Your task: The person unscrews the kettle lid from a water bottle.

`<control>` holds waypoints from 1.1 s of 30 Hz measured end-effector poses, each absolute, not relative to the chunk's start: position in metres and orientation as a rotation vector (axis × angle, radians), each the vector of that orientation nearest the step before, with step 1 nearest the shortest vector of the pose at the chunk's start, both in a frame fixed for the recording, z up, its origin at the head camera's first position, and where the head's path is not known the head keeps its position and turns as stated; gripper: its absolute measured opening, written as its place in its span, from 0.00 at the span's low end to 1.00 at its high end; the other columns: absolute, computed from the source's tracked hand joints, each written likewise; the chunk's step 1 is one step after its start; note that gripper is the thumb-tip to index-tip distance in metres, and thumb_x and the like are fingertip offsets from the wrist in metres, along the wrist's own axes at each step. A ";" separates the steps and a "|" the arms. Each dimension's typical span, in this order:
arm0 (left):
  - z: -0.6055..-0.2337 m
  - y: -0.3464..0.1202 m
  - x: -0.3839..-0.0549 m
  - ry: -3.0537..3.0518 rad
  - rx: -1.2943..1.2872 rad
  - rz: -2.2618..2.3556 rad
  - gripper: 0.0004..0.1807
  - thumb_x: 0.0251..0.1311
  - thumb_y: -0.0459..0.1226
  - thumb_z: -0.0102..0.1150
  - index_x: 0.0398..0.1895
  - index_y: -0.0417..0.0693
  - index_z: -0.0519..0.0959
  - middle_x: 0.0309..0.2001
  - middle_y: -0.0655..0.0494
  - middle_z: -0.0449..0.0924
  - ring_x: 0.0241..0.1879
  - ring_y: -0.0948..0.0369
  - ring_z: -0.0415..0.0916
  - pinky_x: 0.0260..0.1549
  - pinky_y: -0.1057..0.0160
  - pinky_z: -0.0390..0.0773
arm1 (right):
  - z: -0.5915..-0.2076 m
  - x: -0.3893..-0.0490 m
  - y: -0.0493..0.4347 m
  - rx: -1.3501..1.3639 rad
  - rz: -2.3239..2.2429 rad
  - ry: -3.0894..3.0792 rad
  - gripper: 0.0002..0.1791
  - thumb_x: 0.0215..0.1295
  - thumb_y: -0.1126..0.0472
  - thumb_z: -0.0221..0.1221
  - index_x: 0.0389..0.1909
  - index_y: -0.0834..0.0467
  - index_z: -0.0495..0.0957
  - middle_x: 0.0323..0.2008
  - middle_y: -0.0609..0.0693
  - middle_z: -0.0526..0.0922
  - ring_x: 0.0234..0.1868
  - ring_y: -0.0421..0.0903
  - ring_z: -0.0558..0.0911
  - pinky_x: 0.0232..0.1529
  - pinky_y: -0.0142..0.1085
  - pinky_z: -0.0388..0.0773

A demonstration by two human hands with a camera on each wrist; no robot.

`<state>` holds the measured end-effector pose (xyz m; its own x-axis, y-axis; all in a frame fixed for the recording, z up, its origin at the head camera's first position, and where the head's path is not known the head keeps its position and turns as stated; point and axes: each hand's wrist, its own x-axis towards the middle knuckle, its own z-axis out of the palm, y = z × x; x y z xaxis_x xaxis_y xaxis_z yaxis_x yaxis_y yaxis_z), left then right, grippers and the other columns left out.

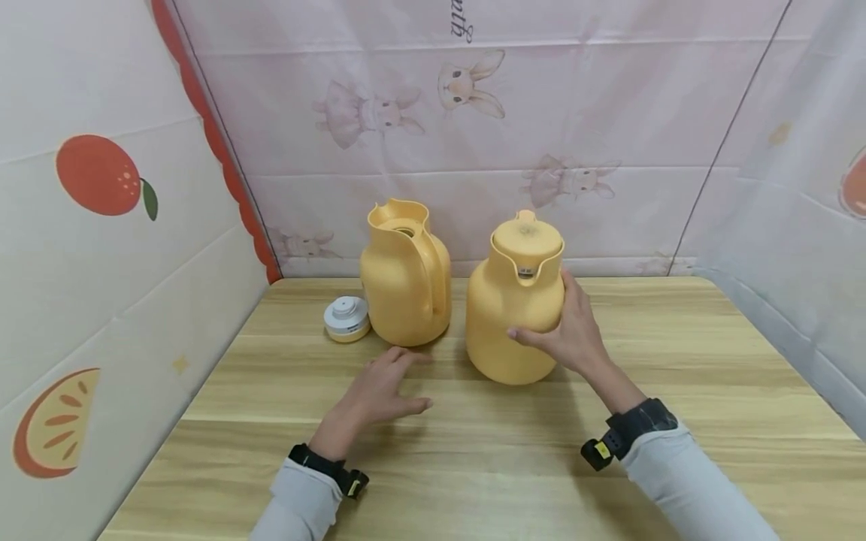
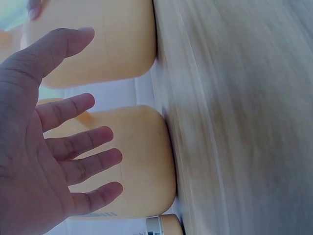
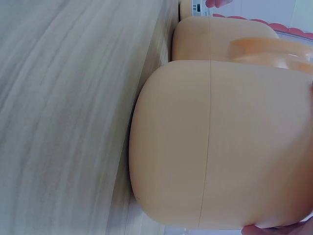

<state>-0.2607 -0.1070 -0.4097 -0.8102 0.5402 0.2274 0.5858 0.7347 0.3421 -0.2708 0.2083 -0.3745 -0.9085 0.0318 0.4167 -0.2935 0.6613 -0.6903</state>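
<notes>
On the right stands a yellow vacuum jug (image 1: 497, 323) with its lid on, its spout facing me. My right hand (image 1: 580, 330) grips its right side, the thumb across the front and the other fingers out of sight behind. In the right wrist view the jug's smooth body (image 3: 195, 147) fills much of the frame. A second yellow vacuum jug (image 1: 392, 293), lidless, has its handle toward me and to the right. My left hand (image 1: 379, 391) hovers in front of it, fingers spread and holding nothing. Apart from both jugs, that hand's palm (image 2: 29, 181) shows in the left wrist view.
A white and yellow jug lid (image 1: 346, 318) lies upside down, left of the lidless jug. The wooden table (image 1: 501, 466) meets a printed cloth wall (image 1: 446, 143) behind the jugs and side walls at left and right.
</notes>
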 end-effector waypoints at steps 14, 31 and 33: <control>-0.414 -0.117 -0.255 -2.823 -0.912 -0.542 0.36 0.44 0.54 0.69 0.56 0.48 0.74 0.51 0.49 0.72 0.50 0.51 0.70 0.45 0.46 0.69 | -0.378 -0.251 0.205 0.253 1.134 -2.455 0.69 0.33 0.39 0.73 0.72 0.51 0.40 0.65 0.59 0.53 0.63 0.56 0.58 0.55 0.58 0.59; -0.413 -0.118 -0.253 -2.838 -0.911 -0.606 0.35 0.44 0.53 0.69 0.56 0.49 0.74 0.52 0.50 0.71 0.52 0.52 0.69 0.47 0.45 0.68 | -0.373 -0.245 0.204 0.187 1.083 -2.478 0.69 0.31 0.35 0.72 0.70 0.59 0.45 0.60 0.62 0.60 0.55 0.57 0.64 0.48 0.56 0.65; -0.412 -0.117 -0.252 -2.840 -0.905 -0.614 0.35 0.44 0.53 0.69 0.56 0.50 0.74 0.52 0.50 0.71 0.52 0.52 0.69 0.47 0.45 0.68 | -0.372 -0.243 0.204 0.192 1.087 -2.481 0.69 0.31 0.36 0.73 0.71 0.59 0.45 0.60 0.62 0.60 0.55 0.57 0.64 0.49 0.56 0.65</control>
